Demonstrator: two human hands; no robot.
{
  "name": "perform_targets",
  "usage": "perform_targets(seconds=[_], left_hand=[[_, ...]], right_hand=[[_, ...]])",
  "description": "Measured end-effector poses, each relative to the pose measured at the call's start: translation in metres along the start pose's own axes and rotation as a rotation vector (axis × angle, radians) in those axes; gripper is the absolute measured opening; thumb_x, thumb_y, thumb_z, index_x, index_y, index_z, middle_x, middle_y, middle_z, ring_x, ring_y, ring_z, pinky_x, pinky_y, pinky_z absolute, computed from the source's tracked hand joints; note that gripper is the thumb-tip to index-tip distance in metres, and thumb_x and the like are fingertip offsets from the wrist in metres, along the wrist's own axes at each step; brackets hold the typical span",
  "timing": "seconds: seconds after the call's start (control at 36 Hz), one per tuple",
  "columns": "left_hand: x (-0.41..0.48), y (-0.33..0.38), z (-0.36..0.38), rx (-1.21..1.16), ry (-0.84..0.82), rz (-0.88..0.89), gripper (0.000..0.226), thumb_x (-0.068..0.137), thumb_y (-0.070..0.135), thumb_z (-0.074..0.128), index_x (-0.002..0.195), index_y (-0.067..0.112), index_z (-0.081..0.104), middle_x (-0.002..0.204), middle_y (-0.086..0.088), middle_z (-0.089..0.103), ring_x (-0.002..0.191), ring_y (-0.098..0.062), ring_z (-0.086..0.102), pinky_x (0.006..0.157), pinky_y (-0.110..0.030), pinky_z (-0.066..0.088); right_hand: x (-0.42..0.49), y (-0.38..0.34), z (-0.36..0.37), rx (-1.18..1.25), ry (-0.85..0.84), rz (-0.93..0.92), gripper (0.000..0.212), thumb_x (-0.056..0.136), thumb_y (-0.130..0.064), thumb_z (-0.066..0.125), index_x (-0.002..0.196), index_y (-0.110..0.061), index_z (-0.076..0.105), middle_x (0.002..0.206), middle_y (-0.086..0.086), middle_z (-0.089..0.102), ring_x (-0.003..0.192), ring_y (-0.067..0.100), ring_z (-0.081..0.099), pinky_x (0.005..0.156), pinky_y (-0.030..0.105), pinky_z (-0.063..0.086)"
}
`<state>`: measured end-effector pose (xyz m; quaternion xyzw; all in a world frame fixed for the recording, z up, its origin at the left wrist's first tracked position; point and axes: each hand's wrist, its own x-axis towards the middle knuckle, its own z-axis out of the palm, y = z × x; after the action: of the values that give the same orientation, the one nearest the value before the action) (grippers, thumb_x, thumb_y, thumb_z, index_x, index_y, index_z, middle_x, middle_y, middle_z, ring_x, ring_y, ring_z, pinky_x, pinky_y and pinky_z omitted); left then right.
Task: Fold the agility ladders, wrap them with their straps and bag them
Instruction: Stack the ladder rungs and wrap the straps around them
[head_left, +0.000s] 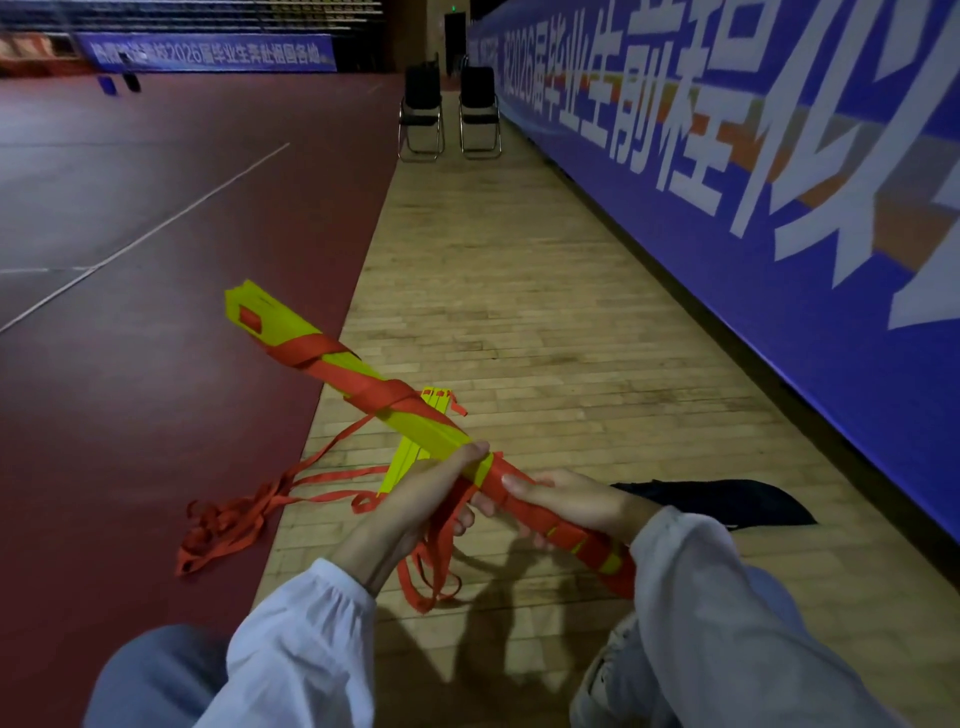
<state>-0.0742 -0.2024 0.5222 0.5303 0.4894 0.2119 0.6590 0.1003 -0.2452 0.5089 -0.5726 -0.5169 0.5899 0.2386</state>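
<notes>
left hand, right hand — gripping ladder bundle

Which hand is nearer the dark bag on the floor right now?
Right. The right hand grips the wrapped end of the ladder bundle, with the dark bag just past its wrist. The left hand holds the bundle further along, away from the bag.

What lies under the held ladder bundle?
More yellow rungs lie on the wood floor beneath the bundle, with loose red strap trailing left. The bundle and the left hand cover their middle, so whether they join the bundle cannot be seen.
</notes>
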Motion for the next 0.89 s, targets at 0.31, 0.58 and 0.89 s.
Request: perform_targets(seconds=[0.31, 0.58, 0.89], left_hand=[[-0.007, -0.001, -0.011, -0.028, -0.156, -0.018, 0.052, 0.091, 0.055, 0.047, 0.097, 0.006, 0.064, 0.073, -0.013, 0.065, 0.046, -0.017, 0.055, 0.043, -0.023, 0.046], [-0.011, -0.008, -0.029, 0.067, -0.199, -0.073, 0.059, 0.087, 0.059, 0.049, 0.102, 0.004, 0.062, 0.077, -0.011, 0.066, 0.05, -0.017, 0.056, 0.045, -0.022, 0.046], [-0.007, -0.01, -0.023, -0.016, -0.113, -0.024, 0.042, 0.093, 0.044, 0.052, 0.094, 0.005, 0.065, 0.072, -0.012, 0.066, 0.042, -0.012, 0.048, 0.039, -0.019, 0.038]], right_hand=[[0.003, 0.005, 0.001, 0.089, 0.036, -0.017, 0.054, 0.068, -0.066, 0.06, 0.084, -0.015, 0.065, 0.067, 0.003, 0.061, 0.055, 0.012, 0.055, 0.05, 0.022, 0.046], [0.005, 0.016, 0.015, 0.119, 0.235, -0.167, 0.021, 0.085, -0.031, 0.068, 0.078, -0.012, 0.065, 0.056, -0.007, 0.056, 0.046, 0.001, 0.048, 0.047, 0.016, 0.035], [0.008, 0.027, 0.018, -0.078, 0.494, -0.204, 0.036, 0.071, -0.058, 0.074, 0.08, -0.024, 0.068, 0.069, -0.011, 0.061, 0.067, 0.005, 0.056, 0.067, 0.028, 0.042]])
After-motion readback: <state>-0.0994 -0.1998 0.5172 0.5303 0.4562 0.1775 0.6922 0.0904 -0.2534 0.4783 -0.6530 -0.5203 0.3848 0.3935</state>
